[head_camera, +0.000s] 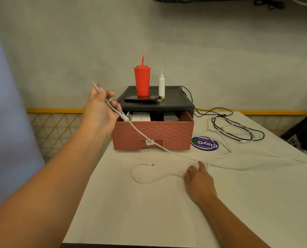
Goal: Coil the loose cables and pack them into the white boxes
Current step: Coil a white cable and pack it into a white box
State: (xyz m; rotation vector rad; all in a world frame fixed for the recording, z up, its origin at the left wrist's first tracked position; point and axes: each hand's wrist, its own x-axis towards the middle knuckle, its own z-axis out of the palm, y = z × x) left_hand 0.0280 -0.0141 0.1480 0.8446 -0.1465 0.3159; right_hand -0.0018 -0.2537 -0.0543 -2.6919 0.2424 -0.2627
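Note:
My left hand (102, 108) is raised to the left of the drawer box and holds one end of a white cable (142, 134) between its fingers. From there the cable slopes down to my right hand (199, 178), which rests on the table with its fingers curled round the cable. A second white cable (143, 181) loops on the table left of my right hand, its plug end lying free. A white box (141, 116) shows inside the open brick-patterned drawer (154, 135).
A red cup with a straw (142, 80), a white bottle (161, 85) and a dark phone (140, 100) stand on the black drawer unit. Black and white cables (238, 129) tangle at the right. A purple round sticker (205, 143) lies on the table.

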